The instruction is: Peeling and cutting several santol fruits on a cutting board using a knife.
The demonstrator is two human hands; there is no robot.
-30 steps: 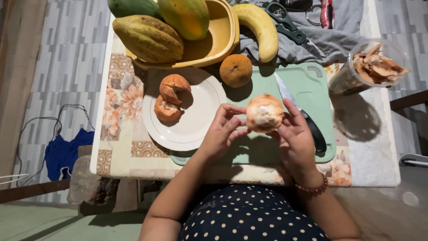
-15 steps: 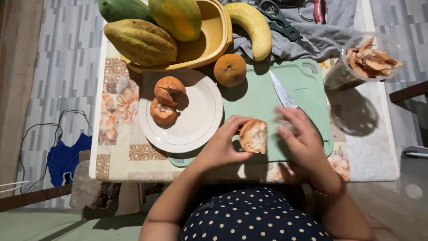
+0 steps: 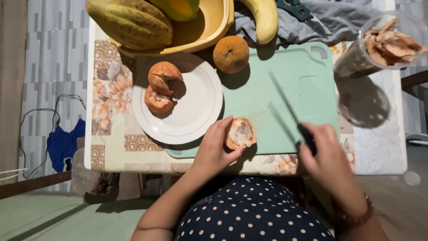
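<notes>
My left hand (image 3: 215, 149) holds a partly peeled orange-brown fruit (image 3: 240, 133) over the near edge of the green cutting board (image 3: 267, 96). Its pale flesh faces up. My right hand (image 3: 327, 154) grips the dark handle of a knife (image 3: 290, 109), whose blurred blade points away from me above the board. Two peeled fruit pieces (image 3: 159, 87) lie on the left side of a white plate (image 3: 196, 107). A whole orange fruit (image 3: 230, 54) rests at the board's far left corner.
A yellow bowl (image 3: 209, 27) with large yellow-green fruits (image 3: 131, 22) stands at the far edge, next to a banana (image 3: 265, 18) on a grey cloth (image 3: 325, 20). A clear plastic cup (image 3: 379, 47) of peels stands at far right. The flowered tablecloth (image 3: 111, 96) covers the table.
My right hand let go of the fruit, moved right and picked the knife up off the board. My left hand lowered the fruit toward the board's near edge.
</notes>
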